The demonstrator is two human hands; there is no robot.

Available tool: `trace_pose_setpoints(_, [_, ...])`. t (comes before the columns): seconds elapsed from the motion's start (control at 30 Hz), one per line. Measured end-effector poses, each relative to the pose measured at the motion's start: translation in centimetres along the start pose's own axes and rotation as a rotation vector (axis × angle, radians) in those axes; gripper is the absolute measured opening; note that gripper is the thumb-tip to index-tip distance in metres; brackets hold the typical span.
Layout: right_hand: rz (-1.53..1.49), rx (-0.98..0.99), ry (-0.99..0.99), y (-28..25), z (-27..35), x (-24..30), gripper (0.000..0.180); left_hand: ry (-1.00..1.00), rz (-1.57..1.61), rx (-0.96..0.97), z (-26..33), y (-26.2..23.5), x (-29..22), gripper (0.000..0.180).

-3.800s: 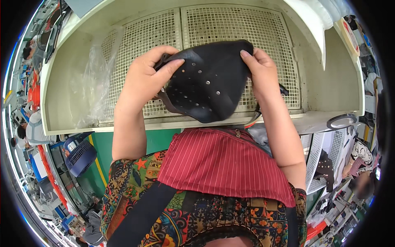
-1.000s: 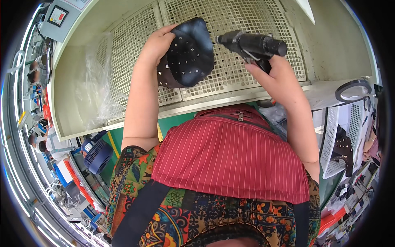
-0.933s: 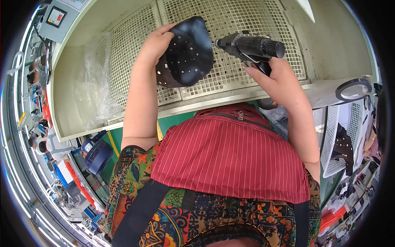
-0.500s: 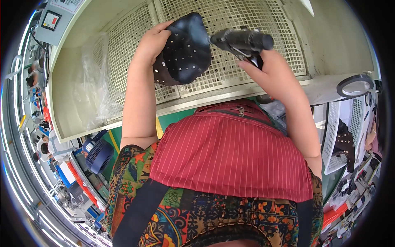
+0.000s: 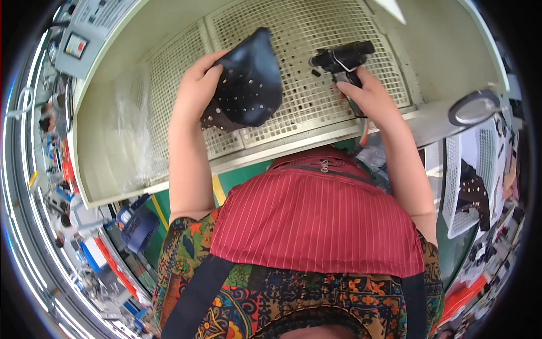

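My left hand (image 5: 199, 89) grips a black perforated leather piece (image 5: 248, 85), curved like a shoe upper, and holds it up in front of the perforated mesh panel (image 5: 316, 34) of a pale booth. My right hand (image 5: 370, 96) holds a black pistol-shaped spray gun (image 5: 341, 56) by its handle. The gun's nozzle points left toward the leather piece, with a short gap between them. A hose runs down from the gun's handle past my wrist.
The booth's front ledge (image 5: 339, 135) runs across below my hands. A sheet of clear plastic (image 5: 132, 130) hangs on the booth's left wall. A white mesh basket (image 5: 468, 175) with dark pieces stands at the right. A control box (image 5: 84, 34) is at upper left.
The spray gun has drawn back to the right, away from the leather piece, and a gap has opened between them. My left hand has tilted the piece slightly.
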State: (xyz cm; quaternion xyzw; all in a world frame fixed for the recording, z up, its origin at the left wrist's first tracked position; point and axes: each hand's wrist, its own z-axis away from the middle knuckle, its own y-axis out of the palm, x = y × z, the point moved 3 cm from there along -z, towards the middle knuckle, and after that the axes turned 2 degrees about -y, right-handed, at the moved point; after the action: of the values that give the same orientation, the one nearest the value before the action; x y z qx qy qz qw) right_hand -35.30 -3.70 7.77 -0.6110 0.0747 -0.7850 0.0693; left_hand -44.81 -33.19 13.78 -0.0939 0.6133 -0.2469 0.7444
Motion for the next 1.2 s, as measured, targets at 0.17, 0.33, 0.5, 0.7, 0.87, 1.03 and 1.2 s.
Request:
trace_pose_setpoints(0.17, [0.024, -0.087, 0.176, -3.1, -1.6, -5.1, 0.034, 0.27, -0.011, 0.028, 4.4, 0.3, -6.2, 0.03])
trace_pose_setpoints(0.33, [0.252, -0.099, -0.052, -5.7, 2.3, -4.4, 0.048, 0.422, 0.016, 0.058, 8.4, 2.5, -9.9, 0.033])
trace_pose_setpoints(0.5, [0.071, -0.093, -0.124, -10.5, 11.6, -5.7, 0.039, 0.598, 0.127, 0.217, 11.7, 11.2, -15.0, 0.028])
trace_pose_setpoints(0.7, [-0.099, -0.368, -0.048, -15.7, 23.6, -10.2, 0.035, 0.986, -0.069, 0.873, 15.9, 24.7, -22.8, 0.032])
trace_pose_setpoints(0.87, [-0.131, -0.745, -0.128, -18.1, 31.6, -11.1, 0.031, 0.877, 0.145, 0.897, 17.8, 34.2, -27.0, 0.03])
trace_pose_setpoints(1.03, [-0.373, -0.925, 0.293, -19.0, 38.8, -13.7, 0.032, 0.286, 0.736, 0.986, 16.8, 44.1, -30.3, 0.037])
trace_pose_setpoints(1.2, [-0.402, -0.997, 0.261, -19.2, 42.0, -15.6, 0.032, 0.222, 0.925, 0.791, 11.0, 53.0, -29.0, 0.048])
